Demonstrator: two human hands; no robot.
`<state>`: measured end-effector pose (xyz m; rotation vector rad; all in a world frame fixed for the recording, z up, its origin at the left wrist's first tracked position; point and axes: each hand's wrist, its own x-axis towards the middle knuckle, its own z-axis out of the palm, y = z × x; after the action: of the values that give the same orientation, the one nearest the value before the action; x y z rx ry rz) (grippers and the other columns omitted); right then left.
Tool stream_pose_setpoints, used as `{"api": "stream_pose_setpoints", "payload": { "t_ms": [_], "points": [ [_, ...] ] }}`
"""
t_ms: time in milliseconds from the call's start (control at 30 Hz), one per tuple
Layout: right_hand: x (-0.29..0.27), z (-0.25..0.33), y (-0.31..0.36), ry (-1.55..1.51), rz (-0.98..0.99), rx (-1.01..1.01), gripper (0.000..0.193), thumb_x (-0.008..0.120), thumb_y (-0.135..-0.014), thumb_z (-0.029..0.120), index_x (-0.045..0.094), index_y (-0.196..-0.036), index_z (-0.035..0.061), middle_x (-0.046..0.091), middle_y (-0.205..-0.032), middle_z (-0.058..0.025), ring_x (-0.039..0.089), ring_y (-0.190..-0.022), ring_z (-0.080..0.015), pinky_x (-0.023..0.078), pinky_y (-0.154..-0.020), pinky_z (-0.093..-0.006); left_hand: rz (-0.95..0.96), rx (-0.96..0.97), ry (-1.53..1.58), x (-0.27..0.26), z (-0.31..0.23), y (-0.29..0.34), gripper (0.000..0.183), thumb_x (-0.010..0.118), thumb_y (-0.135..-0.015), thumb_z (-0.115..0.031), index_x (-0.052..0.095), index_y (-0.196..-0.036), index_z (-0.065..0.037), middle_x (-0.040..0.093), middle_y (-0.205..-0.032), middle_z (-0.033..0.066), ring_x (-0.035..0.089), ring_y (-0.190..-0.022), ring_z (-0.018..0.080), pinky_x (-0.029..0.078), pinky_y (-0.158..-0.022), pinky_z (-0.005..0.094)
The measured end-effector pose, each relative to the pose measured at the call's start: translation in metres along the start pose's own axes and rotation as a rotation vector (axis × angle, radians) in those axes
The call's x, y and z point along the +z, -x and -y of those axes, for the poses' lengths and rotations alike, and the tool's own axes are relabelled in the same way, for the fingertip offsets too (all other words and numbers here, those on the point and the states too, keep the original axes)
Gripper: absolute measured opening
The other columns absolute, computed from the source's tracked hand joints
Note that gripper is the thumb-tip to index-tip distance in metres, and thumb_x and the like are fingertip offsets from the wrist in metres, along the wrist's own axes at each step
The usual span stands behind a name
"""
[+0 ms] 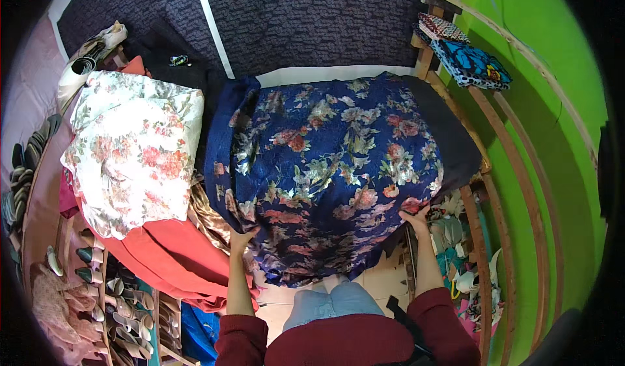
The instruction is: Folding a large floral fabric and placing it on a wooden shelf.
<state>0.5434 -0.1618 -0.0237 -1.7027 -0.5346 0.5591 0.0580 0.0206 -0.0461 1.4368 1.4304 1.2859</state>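
Note:
A navy cloth with a floral pattern [345, 164] lies spread out in front of me, its near edge hanging down toward my legs. My left hand [244, 237] grips its near left corner, thumb on top and the other fingers mostly hidden by the cloth. On the near right, my right hand [415, 217] pinches the edge in the same way. Plain dark cloth [452, 135] shows past the right side of the floral one. Left of it lies a folded white floral cloth [143, 151], resting over red cloth [172, 258].
Wooden rails [514, 177] run along the green wall [579, 236] on the right, with folded patterned fabrics [472, 60] at their far end. Racks of shoes [127, 317] stand at the lower left. A dark patterned panel [338, 21] closes off the back.

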Motion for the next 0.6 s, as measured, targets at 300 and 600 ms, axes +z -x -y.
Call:
{"api": "stream_pose_setpoints", "payload": {
  "t_ms": [300,600],
  "points": [
    [-0.01,-0.013,0.005,0.054,0.322,0.174,0.058,0.075,-0.062,0.011,0.048,-0.113,-0.0001,0.052,-0.109,-0.0044,0.05,-0.098,-0.0161,0.039,-0.084,-0.0291,0.255,-0.427,0.134,-0.028,0.035,0.022,0.047,0.063,-0.074,-0.01,0.045,-0.116,0.0,0.054,-0.109,0.0056,0.05,-0.098,0.0157,0.036,-0.089,0.0297],
    [-0.058,-0.052,0.01,-0.164,0.122,0.342,0.037,0.067,-0.073,0.016,0.055,-0.106,0.0035,0.058,-0.094,-0.0024,0.053,-0.089,-0.0144,0.041,-0.078,-0.0277,0.161,-0.531,0.372,-0.088,0.027,0.019,0.053,0.064,-0.077,-0.026,0.042,-0.118,0.0,0.054,-0.103,0.005,0.051,-0.093,0.015,0.041,-0.079,0.0287]
  ]
}}
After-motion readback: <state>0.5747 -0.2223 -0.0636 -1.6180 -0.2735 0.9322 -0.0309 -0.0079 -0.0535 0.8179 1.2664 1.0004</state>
